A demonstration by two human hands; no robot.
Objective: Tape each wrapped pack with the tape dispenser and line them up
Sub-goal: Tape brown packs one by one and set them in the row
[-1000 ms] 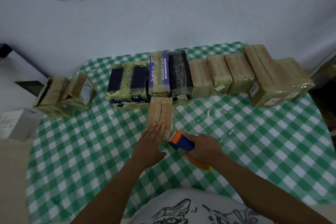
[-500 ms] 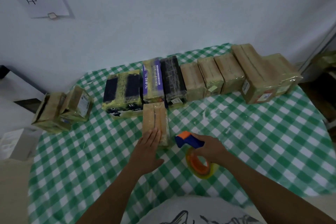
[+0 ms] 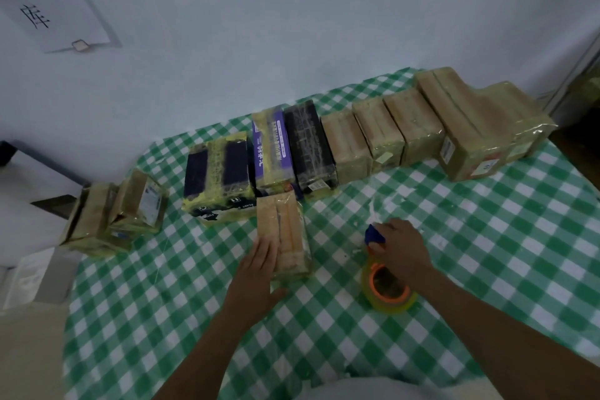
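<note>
Wrapped pack (image 3: 285,234) lies lengthwise on the desk (image 3: 487,253) directly in front of you, with its long axis running from 6 to 12 o'clock. Its far end almost meets the lined-up row.

Treat the pack as light and fairly stiff. It holds a boxy shape under the film, but the glossy wrap will probably be slick and may crease under pressure. Take hold across the two long sides, near the middle. Avoid the loose film at the near end.

Your left hand (image 3: 256,273) rests flat on the near left part of the pack, fingers straight and together and pointing to 12 o'clock, thumb spread toward 3 o'clock. It grips nothing and only pins the pack down.

Your right hand (image 3: 401,253) is at 3 o'clock of the pack and apart from it, curled round the blue handle of the tape dispenser (image 3: 388,286). The orange-cored roll sits on or just above the desk at the 6 o'clock side of that hand.

At 12 o'clock, the row of packs (image 3: 357,140) stands side by side along the far edge of the desk. At 10 o'clock, two further packs (image 3: 113,214) lean together at the left edge of the desk, well apart from the row.
</note>
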